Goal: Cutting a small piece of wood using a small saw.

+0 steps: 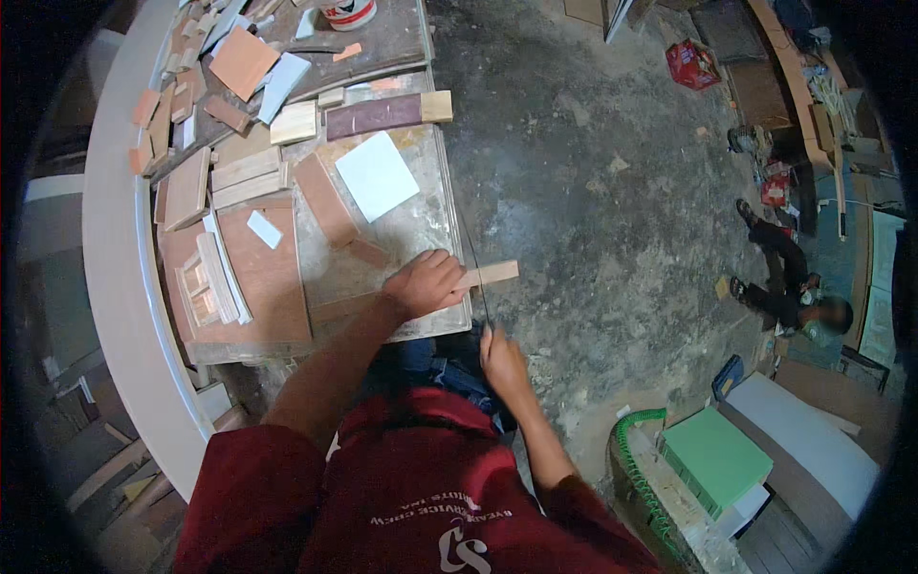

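Observation:
At the right edge of the workbench (pixel 430 230), a narrow light wooden strip (pixel 502 270) juts out over the floor, pressed down by my left hand (pixel 426 283), whose fingers wrap over it. My right hand (pixel 502 359), below the bench corner, is closed on the handle of a thin-bladed saw (pixel 475 258), which crosses the strip just right of my left fingers. Near them on the bench lie a white square panel (pixel 378 176), a brown board (pixel 323 199) and a small brown offcut (pixel 368 252).
Many wood offcuts (pixel 244 62) cover the bench, with a white bucket (pixel 347 13) at the back. A person (pixel 794 273) sits at the right near a red crate (pixel 693 64). A green block (pixel 715 454) and green coiled hose (pixel 626 450) are at lower right.

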Action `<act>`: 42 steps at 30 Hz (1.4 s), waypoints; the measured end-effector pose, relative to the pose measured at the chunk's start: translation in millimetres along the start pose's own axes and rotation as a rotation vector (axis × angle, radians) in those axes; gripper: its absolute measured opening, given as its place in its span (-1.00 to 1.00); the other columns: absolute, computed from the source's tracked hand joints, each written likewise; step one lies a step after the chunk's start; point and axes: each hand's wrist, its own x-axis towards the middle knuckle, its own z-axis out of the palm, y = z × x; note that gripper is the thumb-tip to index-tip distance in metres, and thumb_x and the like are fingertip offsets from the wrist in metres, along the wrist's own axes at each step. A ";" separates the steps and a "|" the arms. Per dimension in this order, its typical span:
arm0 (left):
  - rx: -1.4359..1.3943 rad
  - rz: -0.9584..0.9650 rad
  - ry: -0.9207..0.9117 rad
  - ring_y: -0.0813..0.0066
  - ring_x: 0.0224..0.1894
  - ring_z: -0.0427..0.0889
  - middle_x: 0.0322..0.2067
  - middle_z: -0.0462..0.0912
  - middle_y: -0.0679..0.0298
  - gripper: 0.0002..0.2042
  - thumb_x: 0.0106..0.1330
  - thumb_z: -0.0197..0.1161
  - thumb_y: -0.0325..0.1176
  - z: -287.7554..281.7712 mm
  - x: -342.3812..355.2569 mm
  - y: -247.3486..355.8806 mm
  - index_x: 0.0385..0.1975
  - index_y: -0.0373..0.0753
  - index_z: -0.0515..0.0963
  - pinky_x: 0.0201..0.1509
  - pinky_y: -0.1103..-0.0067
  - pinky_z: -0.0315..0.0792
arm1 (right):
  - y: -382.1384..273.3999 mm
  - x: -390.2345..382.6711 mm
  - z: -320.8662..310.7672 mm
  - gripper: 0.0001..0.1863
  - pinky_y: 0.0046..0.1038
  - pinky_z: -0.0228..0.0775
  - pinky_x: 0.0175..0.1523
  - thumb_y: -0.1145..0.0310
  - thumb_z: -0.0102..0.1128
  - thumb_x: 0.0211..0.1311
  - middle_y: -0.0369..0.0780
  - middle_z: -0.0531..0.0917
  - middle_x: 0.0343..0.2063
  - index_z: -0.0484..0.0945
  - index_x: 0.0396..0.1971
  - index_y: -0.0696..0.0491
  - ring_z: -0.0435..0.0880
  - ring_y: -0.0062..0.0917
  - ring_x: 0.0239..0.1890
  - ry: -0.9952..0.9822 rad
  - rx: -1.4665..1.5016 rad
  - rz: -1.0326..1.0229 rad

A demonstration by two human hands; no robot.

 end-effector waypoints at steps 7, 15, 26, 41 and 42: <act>-0.042 -0.014 0.024 0.22 -0.33 0.45 -0.43 0.44 0.16 -0.69 -0.03 0.34 -0.30 -5.5 1.5 -2.0 -0.37 -0.36 0.46 -0.19 0.44 0.39 | 10.8 -32.0 17.2 -0.64 0.06 0.33 -0.37 0.23 -0.21 0.38 0.20 0.54 -0.54 0.42 -0.34 0.25 0.52 0.15 -0.44 -0.024 0.050 0.045; -0.081 -0.006 0.018 0.21 -0.34 0.44 -0.43 0.43 0.15 -0.70 -0.04 0.34 -0.32 2.7 3.8 -0.9 -0.38 -0.35 0.46 -0.20 0.42 0.38 | -10.4 42.0 4.8 -0.63 0.07 0.33 -0.39 0.18 -0.22 0.38 0.18 0.54 -0.60 0.42 -0.25 0.22 0.52 0.14 -0.51 0.073 0.065 -0.059; -0.065 -0.016 0.024 0.22 -0.31 0.45 -0.42 0.44 0.16 -0.68 -0.04 0.35 -0.31 2.1 4.9 -1.4 -0.35 -0.35 0.47 -0.19 0.44 0.39 | -18.1 40.7 -9.0 -0.64 0.03 0.37 -0.35 0.21 -0.22 0.37 0.20 0.55 -0.54 0.38 -0.33 0.25 0.53 0.14 -0.43 -0.026 0.137 -0.017; -0.095 -0.025 0.002 0.23 -0.32 0.44 -0.43 0.43 0.16 -0.67 -0.05 0.34 -0.29 -2.8 2.2 -2.9 -0.35 -0.36 0.47 -0.21 0.44 0.39 | 17.8 -36.3 24.5 -0.64 0.06 0.36 -0.36 0.20 -0.22 0.38 0.18 0.54 -0.56 0.41 -0.34 0.21 0.52 0.16 -0.45 0.236 -0.054 -0.126; -0.104 -0.024 -0.006 0.23 -0.32 0.44 -0.43 0.43 0.16 -0.67 -0.05 0.34 -0.29 -3.8 1.5 -1.1 -0.35 -0.36 0.47 -0.21 0.44 0.39 | 7.1 -29.3 17.1 -0.64 0.06 0.36 -0.36 0.20 -0.22 0.38 0.18 0.54 -0.56 0.41 -0.34 0.21 0.52 0.16 -0.45 0.231 -0.052 -0.116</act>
